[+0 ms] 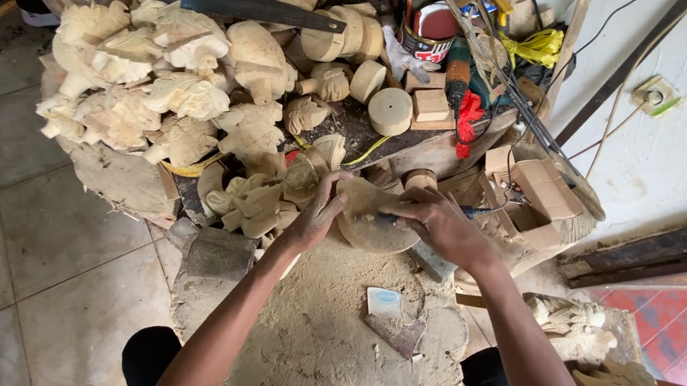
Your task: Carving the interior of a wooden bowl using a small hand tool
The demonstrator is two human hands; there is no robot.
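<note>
A pale wooden carving (363,209) with a round base rests on a sawdust-covered stump (323,350). My left hand (316,213) grips its left side, fingers curled over the top. My right hand (438,223) is closed around a dark-handled carving tool (397,220) whose tip presses against the carving's face. Both forearms reach in from the bottom of the head view.
A heap of pale carved figures (155,80) fills the bench to the left and behind. A handsaw (236,2), round wood blocks (390,111), a tin (429,32) and boxes (543,188) lie beyond. A small pad (385,302) and metal scrap (397,333) sit on the stump. More carvings (602,377) stand at right.
</note>
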